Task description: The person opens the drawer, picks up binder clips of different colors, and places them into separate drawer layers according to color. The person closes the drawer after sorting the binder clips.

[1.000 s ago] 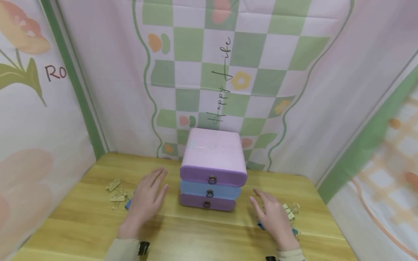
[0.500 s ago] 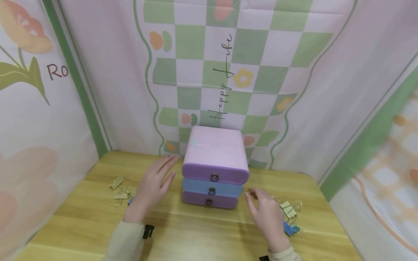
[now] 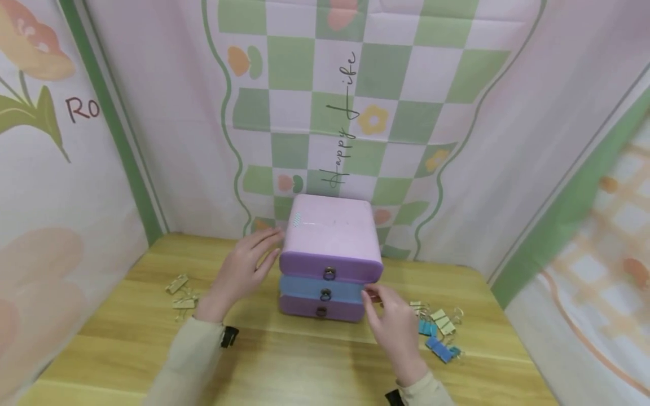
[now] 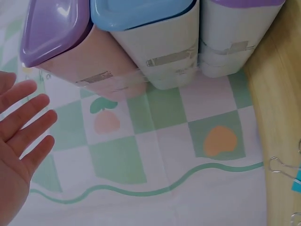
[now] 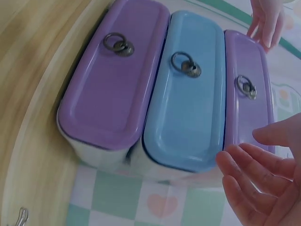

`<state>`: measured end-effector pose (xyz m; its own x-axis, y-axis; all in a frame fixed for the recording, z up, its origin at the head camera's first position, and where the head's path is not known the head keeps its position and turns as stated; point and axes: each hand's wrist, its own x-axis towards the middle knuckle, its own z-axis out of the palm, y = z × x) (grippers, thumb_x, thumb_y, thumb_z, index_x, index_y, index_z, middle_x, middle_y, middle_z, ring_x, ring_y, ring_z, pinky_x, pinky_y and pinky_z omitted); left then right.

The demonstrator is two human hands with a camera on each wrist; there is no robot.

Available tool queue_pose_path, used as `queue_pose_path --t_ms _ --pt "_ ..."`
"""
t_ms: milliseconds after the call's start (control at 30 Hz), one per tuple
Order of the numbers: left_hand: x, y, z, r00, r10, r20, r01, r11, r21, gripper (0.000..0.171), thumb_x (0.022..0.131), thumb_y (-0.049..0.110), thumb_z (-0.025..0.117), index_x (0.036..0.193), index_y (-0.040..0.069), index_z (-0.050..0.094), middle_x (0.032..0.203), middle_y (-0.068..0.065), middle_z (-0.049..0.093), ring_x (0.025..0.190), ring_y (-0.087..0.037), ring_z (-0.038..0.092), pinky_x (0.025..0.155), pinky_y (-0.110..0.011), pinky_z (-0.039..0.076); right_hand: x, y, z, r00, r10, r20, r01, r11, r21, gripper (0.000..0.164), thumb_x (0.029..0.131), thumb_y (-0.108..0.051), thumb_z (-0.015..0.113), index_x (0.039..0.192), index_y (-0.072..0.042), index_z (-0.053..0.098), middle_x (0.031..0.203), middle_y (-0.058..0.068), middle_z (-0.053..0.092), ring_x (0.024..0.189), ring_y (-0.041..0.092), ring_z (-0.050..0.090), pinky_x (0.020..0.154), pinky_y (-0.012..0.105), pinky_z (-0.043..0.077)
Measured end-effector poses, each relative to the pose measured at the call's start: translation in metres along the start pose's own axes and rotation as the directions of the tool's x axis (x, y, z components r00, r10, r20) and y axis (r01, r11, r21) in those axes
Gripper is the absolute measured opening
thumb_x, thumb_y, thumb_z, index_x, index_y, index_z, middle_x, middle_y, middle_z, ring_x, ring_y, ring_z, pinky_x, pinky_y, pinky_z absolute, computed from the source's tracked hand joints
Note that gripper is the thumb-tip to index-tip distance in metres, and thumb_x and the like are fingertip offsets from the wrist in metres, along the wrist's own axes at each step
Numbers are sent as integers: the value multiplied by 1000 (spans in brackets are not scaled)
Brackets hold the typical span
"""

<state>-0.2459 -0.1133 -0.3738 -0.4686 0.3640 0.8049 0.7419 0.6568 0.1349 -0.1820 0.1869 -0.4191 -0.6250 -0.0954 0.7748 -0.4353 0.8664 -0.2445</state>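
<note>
A small chest of three drawers [image 3: 332,228] stands at the middle of the table, with a pale pink top. Its fronts are purple, blue [image 5: 186,103] and purple, each with a ring pull [image 3: 329,273]. At the chest's left side is my left hand [image 3: 244,268], fingers extended and fingertips close to the upper drawer's side. My right hand [image 3: 396,324] is by the right side, fingers slightly bent, fingertips beside the blue drawer's end. In the right wrist view its palm is turned up with nothing in it. All drawers look pushed in.
Yellow binder clips [image 3: 184,303] lie on the table [image 3: 284,366] left of the chest. More lie to the right: yellow [image 3: 443,322], teal [image 3: 426,327] and blue [image 3: 439,349]. A printed cloth [image 3: 289,113] hangs behind the chest, and cloth walls flank both sides.
Both hands have moved inward, the left up and right to the chest's left side, the right leftward to its right side. The clips on the right are uncovered. The chest has not moved.
</note>
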Motion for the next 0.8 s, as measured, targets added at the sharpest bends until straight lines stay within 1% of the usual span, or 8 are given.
queue_pose_path --t_ms 200,367,467,567,700,800 --pt "9 -3 1 999 38 23 -37 999 -20 32 88 13 65 119 5 64 125 -13 63 113 -29 60 98 -43 49 8 -10 6 1000 1 9 -1 1000 10 16 83 -18 72 94 -7 69 81 5 71 65 14 66 54 28 55" --pt "15 -4 3 996 65 58 -64 998 -20 31 88 14 65 119 7 65 124 -11 63 113 -28 60 98 -42 49 15 -17 10 1000 -26 -6 26 1000 -8 13 82 -18 72 91 -9 69 79 1 70 63 12 65 51 25 54" --pt "16 -3 4 994 57 90 -55 998 -29 30 90 15 64 119 8 65 125 -10 63 113 -27 60 98 -42 49 18 -23 13 999 -43 -11 43 999 -26 12 82 -18 73 89 -10 70 77 0 70 62 11 65 49 22 52" --pt "17 -2 4 993 42 114 -37 998 -44 29 90 15 63 118 9 66 126 -9 63 113 -27 60 98 -42 50 19 -28 16 999 -43 -23 43 999 -29 11 81 -19 74 88 -11 71 75 -1 69 60 10 64 47 21 50" --pt "18 -1 1 990 18 139 -8 997 -77 26 91 14 63 116 10 67 125 -7 63 114 -25 60 98 -41 50 21 -33 19 999 -36 -26 35 999 -13 10 81 -18 74 87 -11 71 75 -2 69 60 9 64 48 21 50" --pt "19 0 -1 986 6 169 10 996 -93 25 92 16 61 116 11 68 125 -5 64 115 -23 60 99 -40 49 23 -36 21 999 -29 -21 29 1000 -3 9 81 -18 75 87 -12 71 74 -3 69 60 8 64 49 21 51"
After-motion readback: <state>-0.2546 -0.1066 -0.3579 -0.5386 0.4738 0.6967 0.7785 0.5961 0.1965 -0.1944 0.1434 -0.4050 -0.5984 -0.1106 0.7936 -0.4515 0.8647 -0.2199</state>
